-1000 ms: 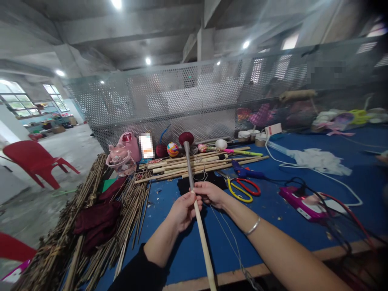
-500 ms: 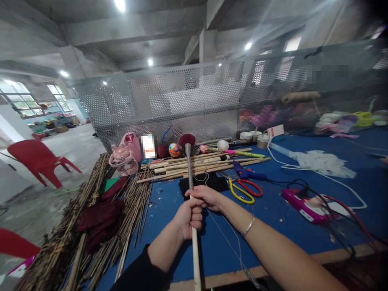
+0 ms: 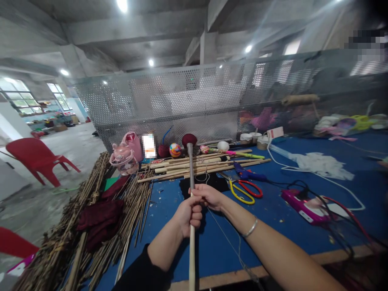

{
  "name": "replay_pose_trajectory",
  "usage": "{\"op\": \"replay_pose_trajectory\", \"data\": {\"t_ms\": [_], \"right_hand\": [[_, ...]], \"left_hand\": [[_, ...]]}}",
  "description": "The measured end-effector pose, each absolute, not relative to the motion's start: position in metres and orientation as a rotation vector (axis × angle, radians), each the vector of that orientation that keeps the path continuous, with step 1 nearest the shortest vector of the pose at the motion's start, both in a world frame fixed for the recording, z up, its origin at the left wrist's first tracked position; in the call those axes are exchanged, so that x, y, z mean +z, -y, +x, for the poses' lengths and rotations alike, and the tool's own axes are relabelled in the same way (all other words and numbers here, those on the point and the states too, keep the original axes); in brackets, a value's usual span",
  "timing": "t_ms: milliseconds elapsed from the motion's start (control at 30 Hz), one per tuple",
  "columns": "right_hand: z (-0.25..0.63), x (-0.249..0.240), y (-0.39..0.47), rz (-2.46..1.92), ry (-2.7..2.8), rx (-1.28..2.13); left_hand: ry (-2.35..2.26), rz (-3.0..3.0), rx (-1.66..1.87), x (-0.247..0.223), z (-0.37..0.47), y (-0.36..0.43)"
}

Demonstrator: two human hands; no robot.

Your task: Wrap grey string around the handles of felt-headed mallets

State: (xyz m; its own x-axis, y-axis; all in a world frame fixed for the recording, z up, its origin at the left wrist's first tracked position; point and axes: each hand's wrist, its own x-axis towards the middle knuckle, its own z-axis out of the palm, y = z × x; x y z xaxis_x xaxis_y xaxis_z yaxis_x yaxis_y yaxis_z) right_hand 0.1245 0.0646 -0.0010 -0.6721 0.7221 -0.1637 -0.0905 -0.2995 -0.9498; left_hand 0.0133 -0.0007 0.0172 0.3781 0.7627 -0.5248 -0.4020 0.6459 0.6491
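Note:
A mallet-like pale wooden stick points away from me, ending in a dark red round head. Its upper part below the head has a smooth grey covering. My left hand is wrapped round the bare wood just below the grey part. Directly above it, my right hand pinches the stick at the grey part's lower end; its fingertips are partly hidden. A thin pale thread trails from under my right hand to the table's front edge. Behind the hands lies a black cloth.
Scissors, a blue glue gun and a purple power strip lie right. Pale sticks and ball-headed mallets, one multicoloured, lie behind. Left are bundled twigs, dark red cloth and a pink bottle.
The stick's lower end has swung slightly left and its head has shifted a little right. Both hands keep their grip in nearly the same place.

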Motion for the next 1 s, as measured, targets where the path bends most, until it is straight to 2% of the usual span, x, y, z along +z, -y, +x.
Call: {"op": "replay_pose_trajectory", "data": {"t_ms": [167, 400, 700, 833, 1000], "right_hand": [[0.121, -0.004, -0.065, -0.887, 1.452, 1.884], [0.13, -0.004, -0.071, -0.749, 1.486, 2.046], [0.132, -0.004, -0.074, -0.74, 1.48, 2.056], [0.127, -0.007, -0.07, -0.742, 1.381, 2.126], [0.121, -0.012, -0.071, -0.883, 1.406, 1.952]], "left_hand": [[-1.124, 0.633, 1.003, 0.01, 0.021, 0.005], [-1.034, 0.623, 0.946, 0.012, 0.018, 0.004], [-1.038, 0.604, 0.966, 0.011, 0.019, 0.004], [-0.945, 0.492, 0.822, 0.015, 0.017, 0.002], [-1.091, 0.574, 0.971, 0.012, 0.022, 0.006]]}}
